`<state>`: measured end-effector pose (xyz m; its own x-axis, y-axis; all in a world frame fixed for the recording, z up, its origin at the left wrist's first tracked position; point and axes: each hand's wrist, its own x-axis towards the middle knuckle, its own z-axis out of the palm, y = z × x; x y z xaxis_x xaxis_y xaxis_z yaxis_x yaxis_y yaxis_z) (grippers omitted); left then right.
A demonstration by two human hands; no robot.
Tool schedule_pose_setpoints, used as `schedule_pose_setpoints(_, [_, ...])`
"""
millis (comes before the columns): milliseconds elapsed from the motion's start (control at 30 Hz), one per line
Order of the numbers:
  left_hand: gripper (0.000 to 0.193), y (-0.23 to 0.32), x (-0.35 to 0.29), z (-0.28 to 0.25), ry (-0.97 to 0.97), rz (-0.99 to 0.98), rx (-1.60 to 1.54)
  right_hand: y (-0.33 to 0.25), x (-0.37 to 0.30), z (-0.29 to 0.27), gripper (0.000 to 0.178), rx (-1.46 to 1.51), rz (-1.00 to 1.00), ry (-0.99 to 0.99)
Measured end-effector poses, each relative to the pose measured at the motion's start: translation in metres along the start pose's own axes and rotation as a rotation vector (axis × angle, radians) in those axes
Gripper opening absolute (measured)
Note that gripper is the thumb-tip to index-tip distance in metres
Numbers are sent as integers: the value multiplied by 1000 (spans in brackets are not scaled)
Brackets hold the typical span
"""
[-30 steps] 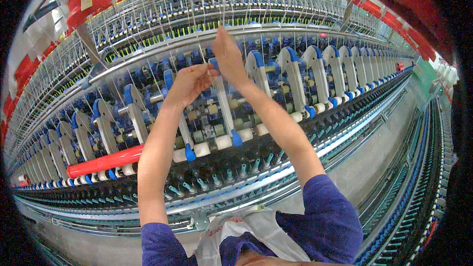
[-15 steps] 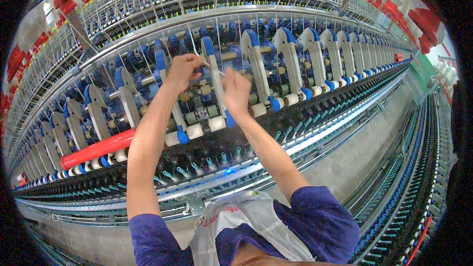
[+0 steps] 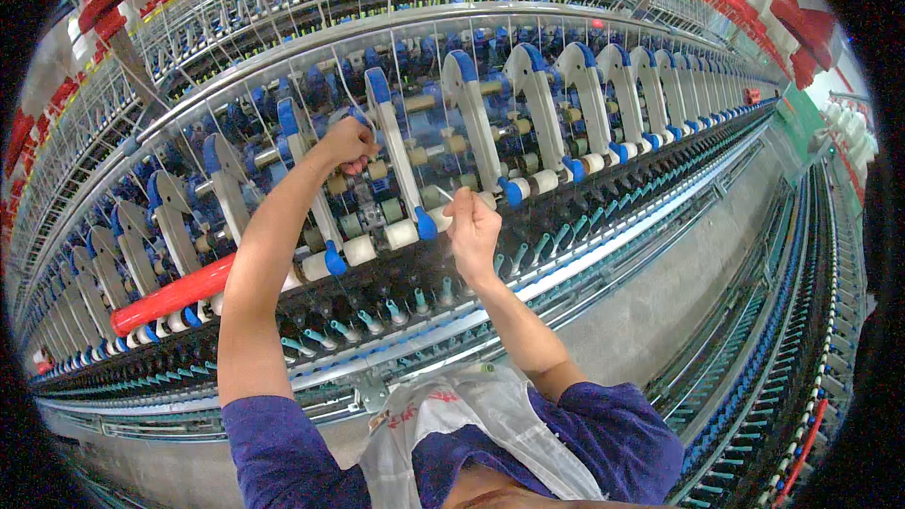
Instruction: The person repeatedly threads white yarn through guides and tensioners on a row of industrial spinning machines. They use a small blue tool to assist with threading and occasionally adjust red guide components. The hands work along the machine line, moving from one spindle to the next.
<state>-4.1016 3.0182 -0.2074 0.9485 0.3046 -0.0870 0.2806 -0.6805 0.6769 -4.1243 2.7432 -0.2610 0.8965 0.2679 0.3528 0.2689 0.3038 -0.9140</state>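
Observation:
My left hand (image 3: 347,144) is closed in a pinch between two grey pressure arms of a spinning frame. A white roving strand (image 3: 343,80) hangs from above and runs down into its fingers. Lower and to the right, my right hand (image 3: 474,226) is closed with the thumb against the fingers, in front of the white rollers. A short white strand end (image 3: 443,192) sticks out of its grip toward the left. Between the hands stands a grey arm with a blue cap (image 3: 391,146). Whatever lies inside the curled fingers is hidden.
A red tube (image 3: 174,296) lies across the rollers at the left. Teal spindles (image 3: 396,311) stand in a row below, before a metal rail. Red holders with white bobbins (image 3: 801,14) hang above. Another machine row (image 3: 801,320) runs along the right, across a grey floor (image 3: 632,306).
My right hand has moved down and away from the left hand, to the front of the rollers. My left hand has shifted slightly down. The view has moved a little to the right.

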Motion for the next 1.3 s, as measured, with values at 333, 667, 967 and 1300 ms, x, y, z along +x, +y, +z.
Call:
schedule_pose_setpoints(333, [14, -5, 12, -10, -122, -216, -152, 1, -25, -7, 42, 57, 129, -20])
schedule_pose_setpoints(667, [21, 63, -108, 63, 590, 479, 72, -20, -30, -14, 54, 1143, 463, -248])
schedule_pose_setpoints(967, [9, 12, -257, 154, 769, 321, 267, -29, -80, 37, 47, 489, 643, -648])
schedule_pose_setpoints(1300, [30, -141, -384, 318, -883, -65, -256, -151, 234, 141, 23, -1040, -1340, -237])
